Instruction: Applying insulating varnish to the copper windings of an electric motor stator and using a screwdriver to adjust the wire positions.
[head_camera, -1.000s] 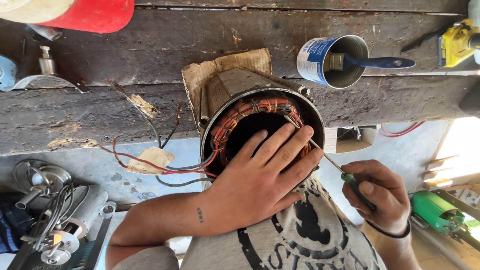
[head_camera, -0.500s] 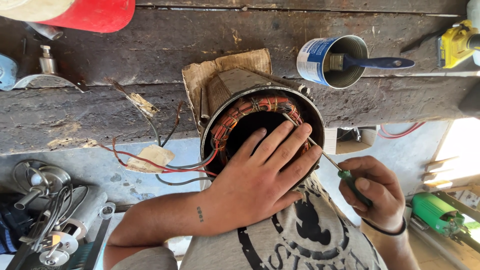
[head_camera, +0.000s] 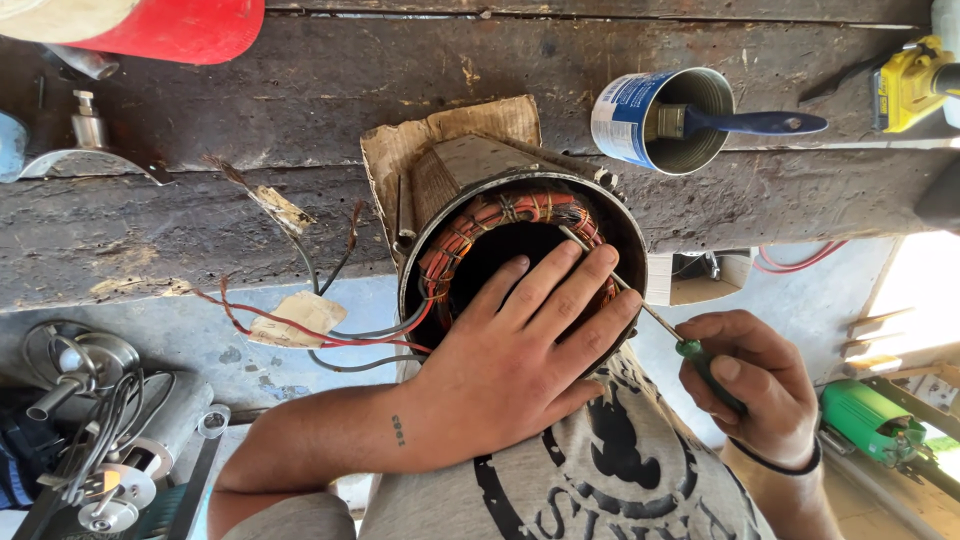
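We're seeing the left hand (head_camera: 520, 350) spreading across most of the stator (head_camera: 520, 240) mouth, so only a dark gap at the upper left of the bore is staying open. The screwdriver (head_camera: 650, 315) shaft is slanting in from the right hand (head_camera: 755, 385), crossing the right rim. Loose wires (head_camera: 320, 330) are trailing off the left side. Behind it, the tin can (head_camera: 660, 120) with its brush is sitting near on the wooden bench (head_camera: 300, 110).
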